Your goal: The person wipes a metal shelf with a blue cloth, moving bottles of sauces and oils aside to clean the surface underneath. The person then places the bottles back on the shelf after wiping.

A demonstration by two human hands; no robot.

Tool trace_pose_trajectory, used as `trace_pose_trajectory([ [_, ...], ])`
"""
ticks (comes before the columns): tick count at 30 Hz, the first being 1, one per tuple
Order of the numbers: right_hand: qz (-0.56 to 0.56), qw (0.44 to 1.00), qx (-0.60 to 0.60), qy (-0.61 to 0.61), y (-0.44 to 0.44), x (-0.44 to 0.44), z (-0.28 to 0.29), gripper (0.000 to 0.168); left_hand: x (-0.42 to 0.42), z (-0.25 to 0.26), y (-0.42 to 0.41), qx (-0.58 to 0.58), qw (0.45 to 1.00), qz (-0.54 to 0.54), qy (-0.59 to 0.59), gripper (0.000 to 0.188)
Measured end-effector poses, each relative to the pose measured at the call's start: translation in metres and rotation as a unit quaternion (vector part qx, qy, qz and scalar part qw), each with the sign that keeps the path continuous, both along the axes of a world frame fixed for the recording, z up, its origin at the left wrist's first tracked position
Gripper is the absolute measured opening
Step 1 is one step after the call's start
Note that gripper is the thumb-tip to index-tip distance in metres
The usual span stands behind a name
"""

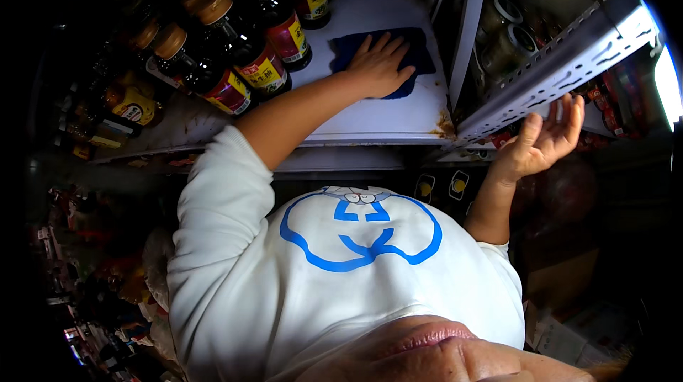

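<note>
My left hand lies palm down with its fingers spread on a dark blue cloth. The cloth is laid flat on a white metal shelf board. Just left of the cloth stand soy sauce bottles with gold caps and red and yellow labels. My right hand is raised and empty, its fingers loosely curled and thumb apart. It is close to a perforated metal shelf post; whether it touches the post, I cannot tell.
Brown rust stains mark the board's front right corner. Beyond the post, lidded jars and red packages sit on neighbouring shelving. A yellow-labelled bottle stands at the left. A cardboard box is low on the right.
</note>
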State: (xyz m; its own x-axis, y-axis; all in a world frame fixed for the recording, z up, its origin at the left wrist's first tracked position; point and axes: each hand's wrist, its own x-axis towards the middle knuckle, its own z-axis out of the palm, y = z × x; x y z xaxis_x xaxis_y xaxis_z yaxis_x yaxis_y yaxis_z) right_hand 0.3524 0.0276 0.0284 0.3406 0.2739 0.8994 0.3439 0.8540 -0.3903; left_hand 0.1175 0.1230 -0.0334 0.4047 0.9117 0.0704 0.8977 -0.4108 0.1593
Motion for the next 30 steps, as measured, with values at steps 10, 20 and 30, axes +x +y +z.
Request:
trace_pose_trajectory([
  [10, -0.041, 0.996, -0.068, -0.029, 0.013, -0.009, -0.024, 0.083, 0.035, 0.002, 0.175, 0.012, 0.998, 0.058, 0.002, 0.062],
  [20, -0.042, 0.998, -0.035, -0.031, 0.019, -0.015, -0.023, 0.080, 0.038, -0.026, 0.203, 0.097, 0.992, 0.080, -0.006, 0.056],
  [30, -0.048, 0.997, -0.050, -0.027, 0.014, -0.018, -0.019, 0.078, 0.032, -0.010, 0.055, 0.036, 0.999, -0.036, -0.012, 0.053],
])
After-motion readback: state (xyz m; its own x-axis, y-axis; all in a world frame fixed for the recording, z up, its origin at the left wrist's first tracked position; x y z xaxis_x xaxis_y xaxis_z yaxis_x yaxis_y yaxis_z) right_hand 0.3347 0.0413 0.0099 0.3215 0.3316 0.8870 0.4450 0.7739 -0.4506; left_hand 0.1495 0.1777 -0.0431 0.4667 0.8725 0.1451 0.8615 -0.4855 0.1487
